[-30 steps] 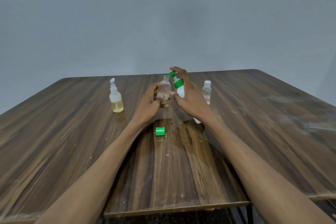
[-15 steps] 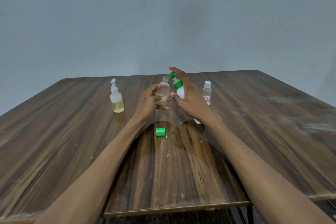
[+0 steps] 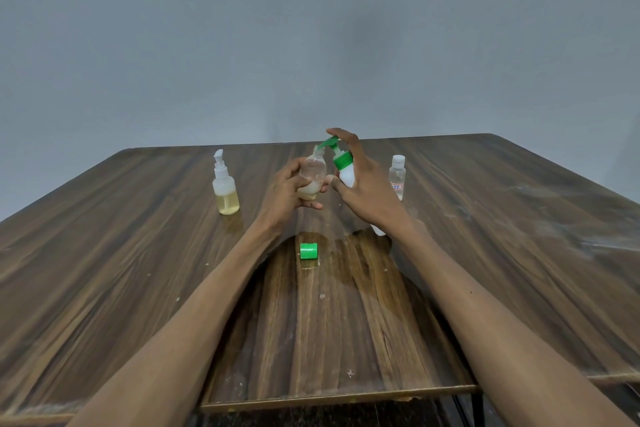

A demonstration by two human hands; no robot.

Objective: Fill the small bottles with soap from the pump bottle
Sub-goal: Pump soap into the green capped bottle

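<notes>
L hand point(image 3: 287, 192) gripped the small clear bottle point(image 3: 312, 173) above the bench point(image 3: 519, 236), mouth up under the green nozzle, while R hand point(image 3: 367, 184) wrapped the pump bottle point(image 3: 345, 170), forefinger on its head, prob. to aim soap in w/o spilling.

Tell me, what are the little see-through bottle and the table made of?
The small bottle in the left hand looks like clear, glossy plastic: you see whitish soap through it. The table looks like wood or wood-look laminate: brown grain streaks, slightly shiny.
</notes>
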